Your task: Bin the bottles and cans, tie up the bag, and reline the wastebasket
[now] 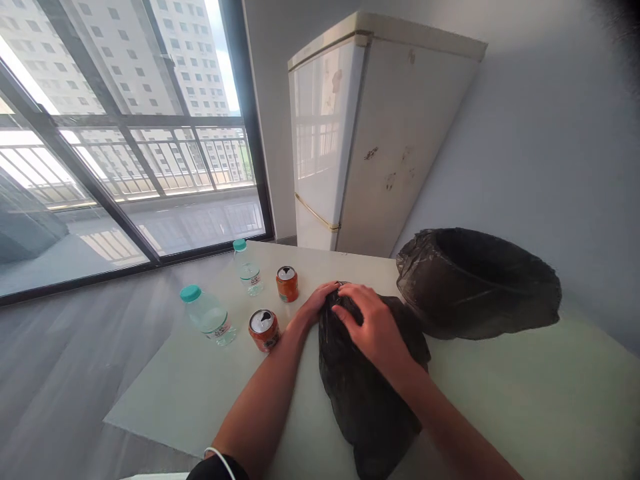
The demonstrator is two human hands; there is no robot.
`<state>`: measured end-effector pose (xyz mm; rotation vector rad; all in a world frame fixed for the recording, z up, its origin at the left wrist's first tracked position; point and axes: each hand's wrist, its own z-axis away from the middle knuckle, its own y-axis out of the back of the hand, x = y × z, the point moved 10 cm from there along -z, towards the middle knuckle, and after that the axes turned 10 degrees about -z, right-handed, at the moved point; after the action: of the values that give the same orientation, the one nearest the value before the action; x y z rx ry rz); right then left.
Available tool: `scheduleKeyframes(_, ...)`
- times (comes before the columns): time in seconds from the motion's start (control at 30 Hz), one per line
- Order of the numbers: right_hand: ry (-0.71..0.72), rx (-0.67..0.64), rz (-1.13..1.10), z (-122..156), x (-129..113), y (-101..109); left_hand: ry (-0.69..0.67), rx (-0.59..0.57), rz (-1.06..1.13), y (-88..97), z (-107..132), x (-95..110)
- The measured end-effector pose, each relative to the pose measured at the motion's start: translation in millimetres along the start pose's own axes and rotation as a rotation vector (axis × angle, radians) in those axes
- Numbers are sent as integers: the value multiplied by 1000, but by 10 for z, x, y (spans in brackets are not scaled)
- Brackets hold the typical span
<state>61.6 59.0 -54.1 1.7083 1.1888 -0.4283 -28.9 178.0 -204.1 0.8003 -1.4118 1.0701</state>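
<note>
A black plastic bag (367, 400) lies across the white table in front of me, crumpled and drawn together at its far end. My left hand (319, 303) grips that far end from the left side, its fingers partly hidden by the plastic. From the right, my right hand (375, 327) reaches over the bag, fingers bent onto the same gathered part and thumb apart from them. What the bag holds, if anything, is hidden. Close to my left forearm stand an opened orange can (264, 331) and, farther back, a second orange can (287, 285), both upright.
Two clear bottles with teal caps, a nearer bottle (207, 317) and a farther bottle (249, 272), stand left of the cans. A bin lined with black plastic (425, 287) is at the table's (165, 400) back right. Behind are a white fridge (400, 133) and glass doors (125, 133).
</note>
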Motion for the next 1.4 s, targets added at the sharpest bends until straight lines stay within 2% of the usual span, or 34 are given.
scheduleKeyframes(0.03,-36,75,44,13,189,231,-8,-2,15,-13,-17,-17)
scheduleKeyframes(0.1,-191,48,109,84,655,432,-26,11,36,-13,-52,-33)
scheduleKeyframes(0.13,-272,-7,112,148,870,446,-39,27,39,4,-70,-30)
scheduleKeyframes(0.2,-339,-129,69,292,1112,387,-72,70,32,60,-103,-5)
scheduleKeyframes(0.27,-324,-334,-73,445,1117,177,-97,101,17,112,-128,25)
scheduleKeyframes(0.33,-284,-555,-237,602,972,-47,-107,110,3,138,-140,47)
scheduleKeyframes(0.37,-263,-589,-285,637,904,-85,-108,108,-3,141,-140,56)
scheduleKeyframes(0.4,-250,-532,-295,616,877,-47,-110,103,-8,137,-135,66)
scheduleKeyframes(0.43,-250,-389,-275,561,896,69,-113,93,-14,126,-126,76)
scheduleKeyframes(0.53,-280,178,-168,514,1054,575,-104,14,-33,23,-83,93)
scheduleKeyframes(0.57,-292,284,-163,542,1109,650,-98,-30,-39,-36,-65,95)
scheduleKeyframes(0.6,-308,319,-187,559,1169,646,-92,-78,-43,-103,-45,101)
scheduleKeyframes(0.67,-354,247,-311,564,1288,459,-90,-168,-52,-238,0,127)
scheduleKeyframes(0.77,-435,70,-537,591,1377,43,-141,-287,-51,-426,85,230)
scheduleKeyframes(0.83,-451,-12,-649,592,1347,-186,-166,-354,30,-519,151,296)
scheduleKeyframes(0.9,-454,-44,-689,554,1308,-314,-137,-418,171,-588,218,308)
scheduleKeyframes(0.97,-460,-13,-661,470,1306,-318,-72,-474,290,-643,279,265)
scheduleKeyframes(1.03,-461,41,-623,354,1320,-248,-37,-482,308,-645,307,206)
scheduleKeyframes(1.17,-432,126,-615,154,1292,-33,-34,-409,196,-546,254,109)
scheduleKeyframes(1.3,-485,273,-480,219,1299,282,48,-398,5,-497,208,-22)
scheduleKeyframes(1.33,-503,257,-470,253,1305,298,80,-401,-25,-486,211,-65)
scheduleKeyframes(1.4,-523,124,-559,303,1309,180,137,-427,-41,-474,239,-155)
